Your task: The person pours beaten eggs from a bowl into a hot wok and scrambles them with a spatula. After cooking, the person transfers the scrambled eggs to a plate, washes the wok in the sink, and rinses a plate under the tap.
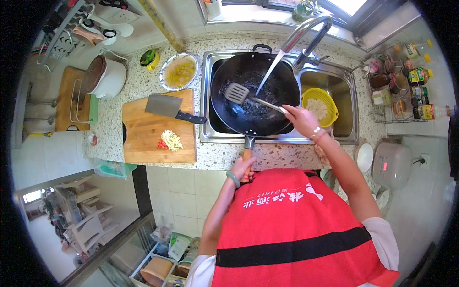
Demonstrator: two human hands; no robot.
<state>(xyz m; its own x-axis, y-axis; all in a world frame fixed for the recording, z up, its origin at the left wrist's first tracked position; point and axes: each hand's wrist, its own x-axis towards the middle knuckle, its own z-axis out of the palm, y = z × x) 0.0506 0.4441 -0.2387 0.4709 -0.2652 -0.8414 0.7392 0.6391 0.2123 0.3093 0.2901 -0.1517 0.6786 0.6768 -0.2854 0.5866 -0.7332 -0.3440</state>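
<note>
1. Wok (221, 105) sits over the left basin of the steel sink (215, 138); water (270, 70) falls into it from the tap (314, 43) between 1 and 2 o'clock.
2. Left hand (242, 168) is closed around the wooden handle (247, 153) at 6 o'clock.
3. Right hand (302, 120), at 4 o'clock with fingers curled, grips the slotted spatula (237, 93), its blade inside the wok toward 9.
4. Yellow colander (332, 112) lies near 3 o'clock; chopping board (143, 129) and cleaver (165, 105) between 8 and 9.

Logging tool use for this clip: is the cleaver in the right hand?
No, the right hand holds the spatula, while the cleaver lies on the cutting board.
</note>
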